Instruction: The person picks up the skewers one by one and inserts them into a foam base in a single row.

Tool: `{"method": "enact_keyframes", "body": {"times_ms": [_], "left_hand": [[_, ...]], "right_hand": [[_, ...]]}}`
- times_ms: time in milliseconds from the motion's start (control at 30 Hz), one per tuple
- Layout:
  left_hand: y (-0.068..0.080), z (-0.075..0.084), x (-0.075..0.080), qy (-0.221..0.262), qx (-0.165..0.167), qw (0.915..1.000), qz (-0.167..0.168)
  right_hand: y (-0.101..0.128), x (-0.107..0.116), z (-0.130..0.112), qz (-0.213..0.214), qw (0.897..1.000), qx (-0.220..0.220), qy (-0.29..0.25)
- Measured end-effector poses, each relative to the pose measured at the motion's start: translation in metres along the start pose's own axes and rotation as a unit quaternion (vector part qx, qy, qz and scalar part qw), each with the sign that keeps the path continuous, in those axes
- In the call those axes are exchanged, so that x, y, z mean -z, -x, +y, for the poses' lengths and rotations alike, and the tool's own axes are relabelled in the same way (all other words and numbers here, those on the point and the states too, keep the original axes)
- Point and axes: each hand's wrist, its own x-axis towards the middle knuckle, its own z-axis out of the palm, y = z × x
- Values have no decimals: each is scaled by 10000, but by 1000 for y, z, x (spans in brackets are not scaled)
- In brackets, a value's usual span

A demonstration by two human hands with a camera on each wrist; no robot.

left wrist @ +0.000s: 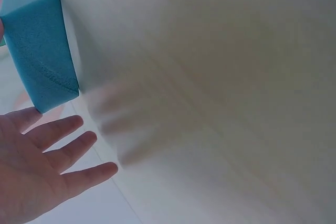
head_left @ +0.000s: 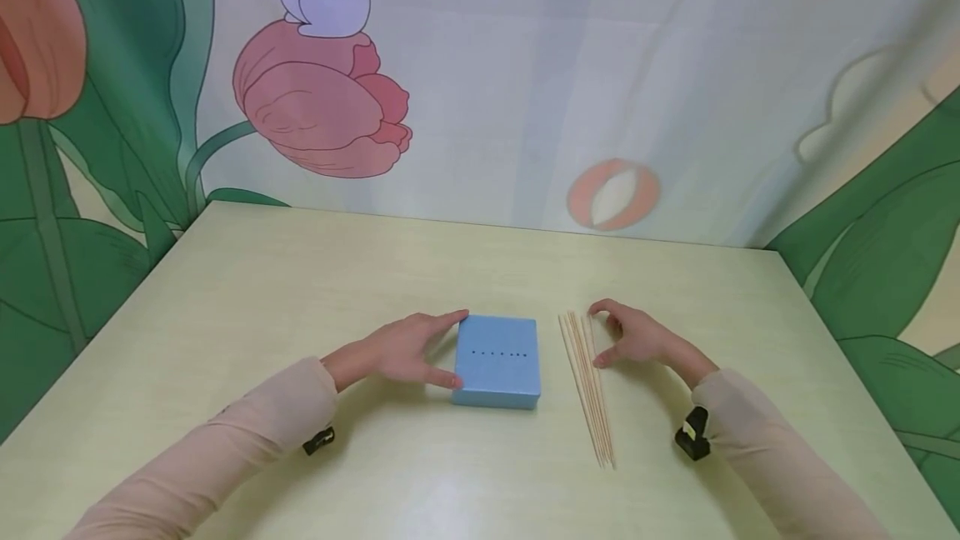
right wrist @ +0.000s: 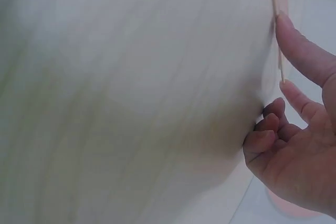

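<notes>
A blue foam block (head_left: pixel 497 359) with a short row of small holes on top lies flat in the middle of the table. My left hand (head_left: pixel 397 352) rests against its left side with straight fingers, forefinger at the far corner and thumb at the near corner. In the left wrist view the hand (left wrist: pixel 31 177) is spread flat beside the block (left wrist: pixel 39 45). Several thin wooden skewers (head_left: pixel 588 382) lie in a bundle to the right of the block. My right hand (head_left: pixel 637 338) touches the outermost skewer (right wrist: pixel 276 24) with forefinger and thumb tips, the other fingers (right wrist: pixel 265 129) curled.
The pale green table (head_left: pixel 300 273) stands against a printed cloth backdrop with tulips (head_left: pixel 322 107) that closes off the far and side edges. A small black clip (head_left: pixel 693 433) sits at each wrist.
</notes>
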Motion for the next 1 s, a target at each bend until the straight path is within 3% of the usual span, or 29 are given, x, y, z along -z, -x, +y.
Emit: {"method": "enact_keyframes", "body": {"times_ms": [200, 433, 1000], "left_hand": [[-2, 1, -1, 268, 118, 9995, -83], [-3, 1, 1, 321, 181, 9993, -87], [-2, 0, 1, 443, 253, 9986, -108]], "right_hand": [[7, 5, 2, -57, 9945, -81, -1039], [15, 9, 2, -182, 9681, -289, -2482], [34, 21, -25, 760, 9478, 180, -3092]]}}
